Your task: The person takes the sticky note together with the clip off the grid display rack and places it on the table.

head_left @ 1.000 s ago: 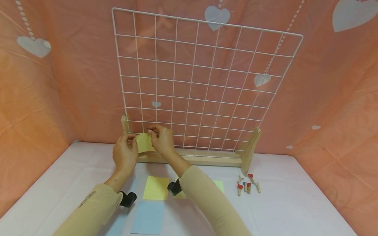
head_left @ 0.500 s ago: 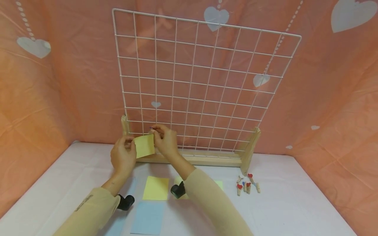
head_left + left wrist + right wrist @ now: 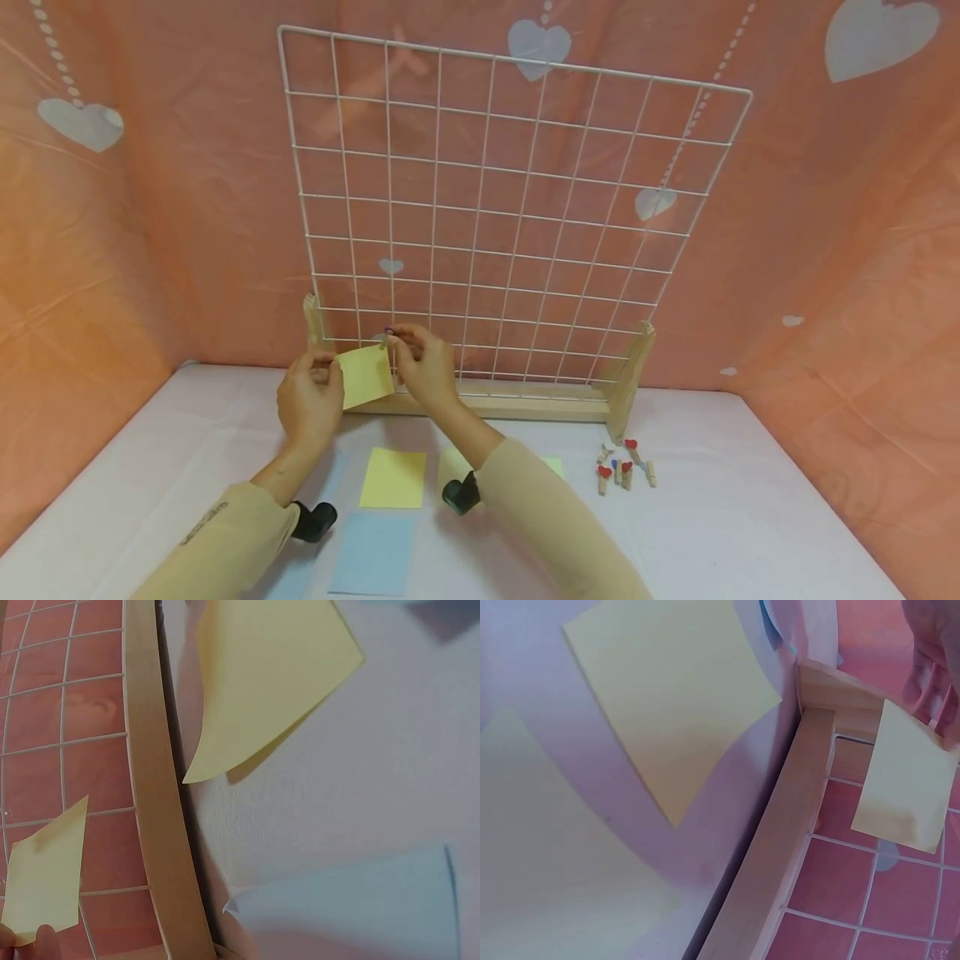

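Observation:
My left hand (image 3: 309,402) pinches the left edge of a yellow sticky note (image 3: 366,377), held before the lower left of a white wire grid (image 3: 480,225). My right hand (image 3: 429,368) pinches a small clothespin (image 3: 388,332) with a dark blue or purple tip at the note's upper right corner. Whether its jaws grip the paper or a wire is too small to tell. In the left wrist view, fingertips (image 3: 46,943) hold the note's (image 3: 46,877) lower edge. The right wrist view shows the note (image 3: 907,780) tilted in front of the wires, with the left hand (image 3: 934,667) at its top.
The grid stands in a wooden base (image 3: 525,408). On the white table (image 3: 720,517) lie a yellow pad (image 3: 393,479), a blue pad (image 3: 372,553) and pale green paper (image 3: 555,467). Several small clothespins (image 3: 626,473), some with red hearts, lie at the right.
The note has come down slightly, and its face shows more fully. My right hand has shifted a little right and down, uncovering the note's upper right corner. Both hands keep their grip.

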A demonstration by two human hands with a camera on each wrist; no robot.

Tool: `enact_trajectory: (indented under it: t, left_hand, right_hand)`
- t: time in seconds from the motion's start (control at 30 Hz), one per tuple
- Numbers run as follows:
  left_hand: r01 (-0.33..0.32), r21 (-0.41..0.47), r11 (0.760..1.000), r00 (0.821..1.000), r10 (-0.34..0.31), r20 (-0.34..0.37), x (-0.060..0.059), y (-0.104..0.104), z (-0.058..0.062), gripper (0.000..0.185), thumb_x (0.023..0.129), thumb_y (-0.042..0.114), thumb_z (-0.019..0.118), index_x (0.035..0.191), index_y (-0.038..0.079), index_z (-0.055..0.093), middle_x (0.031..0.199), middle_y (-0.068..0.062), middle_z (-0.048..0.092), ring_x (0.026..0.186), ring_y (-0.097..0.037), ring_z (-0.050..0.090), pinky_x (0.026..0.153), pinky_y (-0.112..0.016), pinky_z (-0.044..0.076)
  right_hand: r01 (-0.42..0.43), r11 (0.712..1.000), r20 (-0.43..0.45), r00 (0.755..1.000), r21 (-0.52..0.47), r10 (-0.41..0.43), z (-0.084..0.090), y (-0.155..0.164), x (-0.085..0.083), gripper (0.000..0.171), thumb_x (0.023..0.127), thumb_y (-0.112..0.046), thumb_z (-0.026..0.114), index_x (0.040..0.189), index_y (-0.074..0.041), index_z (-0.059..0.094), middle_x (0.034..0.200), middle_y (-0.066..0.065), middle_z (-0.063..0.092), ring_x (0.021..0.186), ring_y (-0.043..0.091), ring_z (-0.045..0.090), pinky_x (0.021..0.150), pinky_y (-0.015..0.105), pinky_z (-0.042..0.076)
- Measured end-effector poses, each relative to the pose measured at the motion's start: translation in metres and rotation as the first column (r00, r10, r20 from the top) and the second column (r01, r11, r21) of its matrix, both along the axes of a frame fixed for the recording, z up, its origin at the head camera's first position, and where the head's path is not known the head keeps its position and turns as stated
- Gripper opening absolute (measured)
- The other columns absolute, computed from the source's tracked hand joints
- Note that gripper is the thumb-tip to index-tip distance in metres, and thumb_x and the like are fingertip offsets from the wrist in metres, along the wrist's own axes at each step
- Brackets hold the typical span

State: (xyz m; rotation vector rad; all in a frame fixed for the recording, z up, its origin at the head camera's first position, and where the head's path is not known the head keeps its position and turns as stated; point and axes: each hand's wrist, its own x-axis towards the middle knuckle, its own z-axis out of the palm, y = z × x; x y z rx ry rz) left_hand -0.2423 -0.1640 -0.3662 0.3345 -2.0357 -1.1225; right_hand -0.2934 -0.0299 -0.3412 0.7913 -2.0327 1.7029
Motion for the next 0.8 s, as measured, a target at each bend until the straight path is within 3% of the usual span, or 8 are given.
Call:
enact_trajectory:
  t: [0.27, 0.37, 0.5, 0.57, 0.8]
  left_hand:
    - [0.021, 0.019, 1.0, 1.0, -0.021, -0.018, 0.003, 0.001, -0.001, 0.014, 0.09, 0.008, 0.058, 0.096, -0.002, 0.066, 0.091, -0.021, 0.066, 0.083, -0.035, 0.063, 0.07, -0.047, 0.045]
    - [0.022, 0.019, 1.0, 1.0, -0.022, -0.006, 0.004, 0.001, -0.001, 0.014, 0.09, 0.009, 0.058, 0.096, -0.001, 0.066, 0.089, -0.019, 0.066, 0.072, -0.016, 0.061, 0.067, -0.041, 0.044]
    - [0.025, 0.018, 1.0, 1.0, -0.025, 0.0, 0.004, 0.001, 0.0, 0.015, 0.09, 0.01, 0.058, 0.096, -0.001, 0.067, 0.087, -0.017, 0.066, 0.064, 0.011, 0.045, 0.064, -0.035, 0.043]
    - [0.028, 0.016, 0.999, 1.0, -0.028, -0.002, 0.005, 0.001, 0.0, 0.015, 0.09, 0.009, 0.058, 0.096, -0.001, 0.067, 0.088, -0.017, 0.066, 0.064, 0.013, 0.042, 0.064, -0.034, 0.042]
    - [0.042, 0.015, 0.999, 0.999, -0.042, 0.022, 0.008, 0.003, -0.001, 0.013, 0.09, 0.009, 0.058, 0.096, 0.0, 0.067, 0.088, -0.016, 0.067, 0.06, 0.019, 0.04, 0.056, -0.022, 0.041]
  right_hand:
    - [0.021, 0.999, 0.067, 0.997, 0.028, -0.023, -0.002, 0.006, 0.001, 0.018, 0.093, -0.006, 0.061, 0.107, 0.005, 0.066, 0.102, 0.022, 0.071, 0.044, 0.036, 0.059, 0.035, 0.015, 0.037]
    - [0.014, 0.999, 0.081, 0.997, 0.029, -0.016, -0.002, 0.009, 0.002, 0.018, 0.093, -0.007, 0.061, 0.107, 0.004, 0.066, 0.101, 0.021, 0.071, 0.041, 0.03, 0.058, 0.034, 0.015, 0.035]
    - [0.022, 0.999, 0.086, 0.996, 0.033, -0.025, -0.002, 0.012, 0.003, 0.018, 0.092, -0.008, 0.062, 0.106, 0.003, 0.067, 0.101, 0.021, 0.071, 0.038, 0.019, 0.055, 0.034, 0.015, 0.034]
    - [0.028, 0.999, 0.09, 0.995, 0.031, -0.031, -0.002, 0.013, 0.003, 0.017, 0.092, -0.007, 0.062, 0.106, 0.003, 0.067, 0.101, 0.022, 0.071, 0.038, 0.019, 0.055, 0.033, 0.016, 0.033]
    - [0.033, 0.999, 0.065, 0.997, 0.02, -0.035, -0.002, 0.023, 0.009, 0.018, 0.091, -0.003, 0.062, 0.106, 0.007, 0.066, 0.097, 0.025, 0.07, 0.044, 0.04, 0.057, 0.035, 0.011, 0.033]
